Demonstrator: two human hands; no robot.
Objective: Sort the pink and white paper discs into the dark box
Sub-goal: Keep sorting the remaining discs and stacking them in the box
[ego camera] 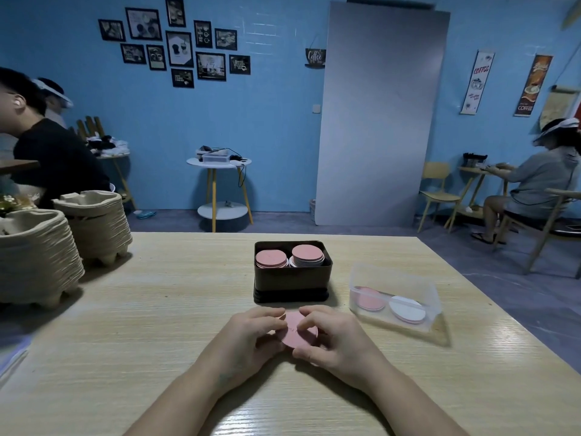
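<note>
1 dark rectangular box (290, 283): 2 pink-topped paper disc stacks (271, 258). 1 clear plastic tub (396, 278): 2 more. 2 brown pulp-tray stacks (94, 225).

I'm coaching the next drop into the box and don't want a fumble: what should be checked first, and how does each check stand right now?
1. Grip: left hand and right hand both pinch the held discs. Ok.
2. Colour of the held discs: only a pink top face shows. Cannot tell what lies beneath.
3. Dark box open and upright, straight ahead of the hands. Ok.
4. Room in the box: left stack and right stack both reach about the rim. Cannot tell.
5. Path from hands to box: bare tabletop between. Ok.
6. Supply: clear container holds a pink disc and a white disc. Ok.
</note>
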